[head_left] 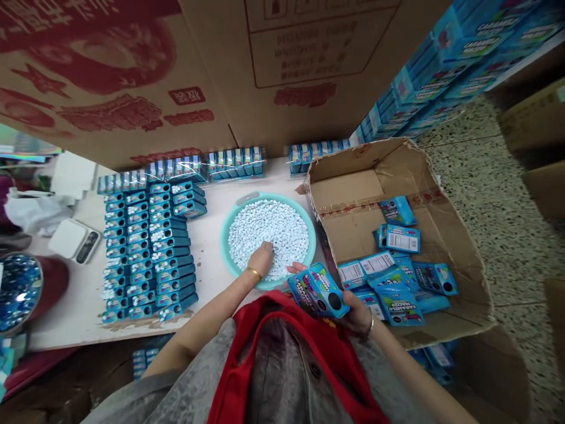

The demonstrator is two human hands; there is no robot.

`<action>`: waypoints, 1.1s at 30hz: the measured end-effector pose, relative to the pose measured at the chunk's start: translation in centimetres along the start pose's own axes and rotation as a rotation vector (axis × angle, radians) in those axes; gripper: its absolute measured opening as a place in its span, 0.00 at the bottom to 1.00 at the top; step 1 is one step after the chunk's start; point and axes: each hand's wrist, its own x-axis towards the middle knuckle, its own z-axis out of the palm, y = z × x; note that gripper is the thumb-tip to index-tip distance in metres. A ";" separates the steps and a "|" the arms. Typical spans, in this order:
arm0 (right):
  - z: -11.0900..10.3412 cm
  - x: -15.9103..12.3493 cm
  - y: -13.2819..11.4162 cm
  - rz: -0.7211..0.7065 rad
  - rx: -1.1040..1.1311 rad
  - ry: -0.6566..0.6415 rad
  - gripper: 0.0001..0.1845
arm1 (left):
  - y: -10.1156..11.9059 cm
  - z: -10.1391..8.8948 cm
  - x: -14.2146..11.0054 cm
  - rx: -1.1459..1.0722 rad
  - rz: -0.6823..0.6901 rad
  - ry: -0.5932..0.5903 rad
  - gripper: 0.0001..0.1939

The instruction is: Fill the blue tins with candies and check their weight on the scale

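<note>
Red apron [233, 377] up close; our left hand [261, 260] bunched in white pellets [289, 227], catch unclear, right hand [358, 313] half-closed round a blue pack [314, 290]. Box rows [175, 265] look partly done, loose packs [397, 300] remain.

A red-printed carton [216, 62] spans our upper frame.
At far left we see a white boxy device [66, 237] and a crumpled white plastic bag [33, 213]; at right, speckled floor [479, 156].
</note>
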 end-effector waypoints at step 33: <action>-3.4 9.3 0.9 -0.789 -1.288 0.420 0.20 | 0.1 -17.1 -6.8 0.154 0.520 -0.021 0.12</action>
